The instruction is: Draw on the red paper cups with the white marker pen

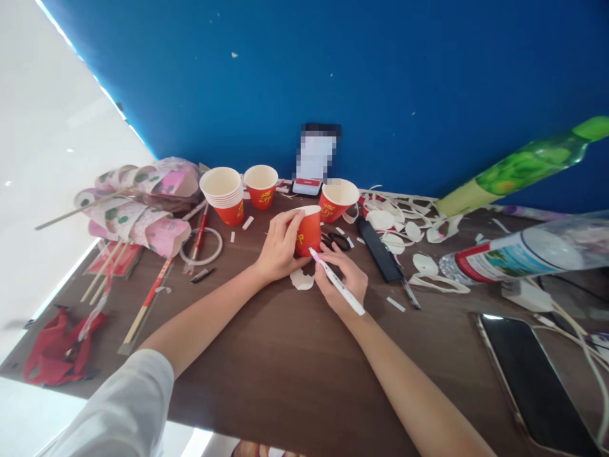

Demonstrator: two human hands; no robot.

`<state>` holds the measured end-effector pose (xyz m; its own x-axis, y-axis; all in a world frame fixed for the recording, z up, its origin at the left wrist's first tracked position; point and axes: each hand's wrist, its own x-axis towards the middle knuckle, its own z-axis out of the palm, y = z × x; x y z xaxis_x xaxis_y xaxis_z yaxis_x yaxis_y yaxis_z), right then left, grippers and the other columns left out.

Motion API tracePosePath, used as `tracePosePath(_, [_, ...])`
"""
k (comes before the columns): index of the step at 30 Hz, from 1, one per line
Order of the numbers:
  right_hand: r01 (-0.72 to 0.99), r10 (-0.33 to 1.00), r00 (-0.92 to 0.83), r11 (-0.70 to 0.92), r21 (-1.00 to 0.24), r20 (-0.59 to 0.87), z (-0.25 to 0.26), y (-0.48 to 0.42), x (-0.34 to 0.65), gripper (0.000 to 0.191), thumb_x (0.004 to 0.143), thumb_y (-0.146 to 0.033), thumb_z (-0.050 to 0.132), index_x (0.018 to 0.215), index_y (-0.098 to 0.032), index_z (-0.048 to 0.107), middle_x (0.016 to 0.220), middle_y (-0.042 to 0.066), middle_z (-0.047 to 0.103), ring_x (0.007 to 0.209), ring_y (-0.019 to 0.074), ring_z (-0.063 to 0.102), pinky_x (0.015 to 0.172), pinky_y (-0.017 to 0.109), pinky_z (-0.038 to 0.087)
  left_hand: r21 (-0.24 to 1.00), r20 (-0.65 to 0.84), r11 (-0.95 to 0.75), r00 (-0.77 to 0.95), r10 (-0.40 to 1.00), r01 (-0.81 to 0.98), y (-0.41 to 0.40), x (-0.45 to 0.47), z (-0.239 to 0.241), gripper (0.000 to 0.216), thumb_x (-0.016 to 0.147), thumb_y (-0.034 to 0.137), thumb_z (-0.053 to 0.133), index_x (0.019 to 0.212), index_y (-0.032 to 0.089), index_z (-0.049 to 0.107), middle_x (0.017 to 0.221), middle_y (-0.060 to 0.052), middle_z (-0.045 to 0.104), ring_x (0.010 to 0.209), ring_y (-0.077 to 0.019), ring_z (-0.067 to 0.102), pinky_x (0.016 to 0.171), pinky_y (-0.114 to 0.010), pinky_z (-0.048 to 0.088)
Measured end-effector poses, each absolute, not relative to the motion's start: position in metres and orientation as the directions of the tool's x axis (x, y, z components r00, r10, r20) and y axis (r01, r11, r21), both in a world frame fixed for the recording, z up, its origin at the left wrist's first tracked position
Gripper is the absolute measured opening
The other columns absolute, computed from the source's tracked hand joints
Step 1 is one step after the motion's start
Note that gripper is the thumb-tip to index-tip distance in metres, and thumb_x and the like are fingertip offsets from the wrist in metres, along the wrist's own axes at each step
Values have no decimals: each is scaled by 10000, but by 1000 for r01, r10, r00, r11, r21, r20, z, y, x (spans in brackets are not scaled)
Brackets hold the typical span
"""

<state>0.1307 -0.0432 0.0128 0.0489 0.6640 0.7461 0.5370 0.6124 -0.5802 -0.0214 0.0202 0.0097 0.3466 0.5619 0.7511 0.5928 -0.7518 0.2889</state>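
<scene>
A red paper cup (311, 231) with yellow print and a white rim is tilted in my left hand (280, 247), whose fingers wrap round its left side. My right hand (343, 279) grips a white marker pen (341, 287) with a pinkish tip end. That tip meets or nearly meets the lower part of the cup. Under the hands, a cut piece of white paper (302, 279) lies on the table. Just behind the held cup stands another red paper cup (337, 200), with black-handled scissors (335, 241) beside it.
Stacked paper cups (222, 193) and a single cup (261, 186) stand at the back. A phone (314, 155) leans on the blue partition (285, 63). Paper scraps (380, 220), a black box cutter (379, 249), bottles (516, 254) and a phone (533, 374) lie right; wrapped bundles (137, 219) left.
</scene>
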Motion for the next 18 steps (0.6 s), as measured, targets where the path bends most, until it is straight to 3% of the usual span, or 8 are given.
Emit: tracePosePath(18, [499,696,156,557,-664,701,9,-42,129,220,774,-86,639,952,-211,666,944,64,745,899,221,732,977,458,546,298,750,-751,342,566,589,20,-21,10,869,744,321,682,1437,154,186,1269,-181,424,1186,-330,443,990,-504,389])
